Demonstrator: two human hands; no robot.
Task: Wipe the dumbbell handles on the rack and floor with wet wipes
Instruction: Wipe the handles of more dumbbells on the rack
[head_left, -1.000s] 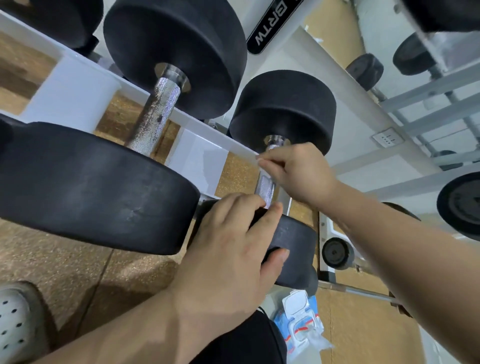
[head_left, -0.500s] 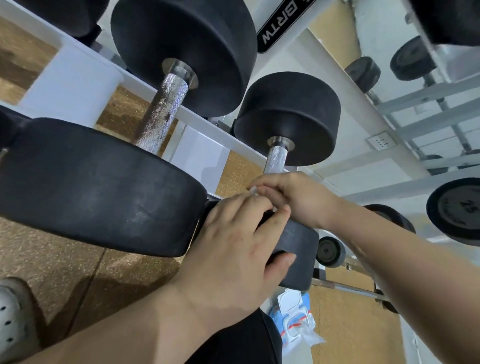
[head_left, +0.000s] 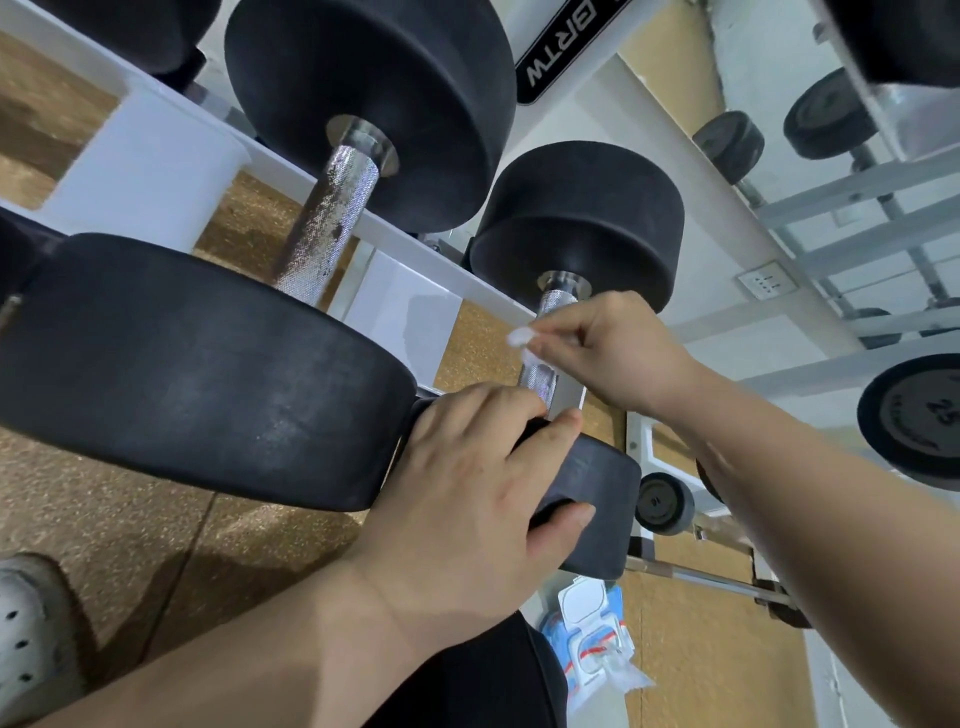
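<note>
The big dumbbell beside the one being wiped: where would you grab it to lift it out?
Its knurled chrome handle, mid-bar, reaching down from above between the black heads: the bar is bare, slim and textured, the heads look too wide for one hand.

Matt black rubber dumbbell heads (head_left: 582, 223), shiny knurled metal handle (head_left: 540, 371), speckled cork-like floor (head_left: 104, 519), glossy white rack (head_left: 150, 161)
</note>
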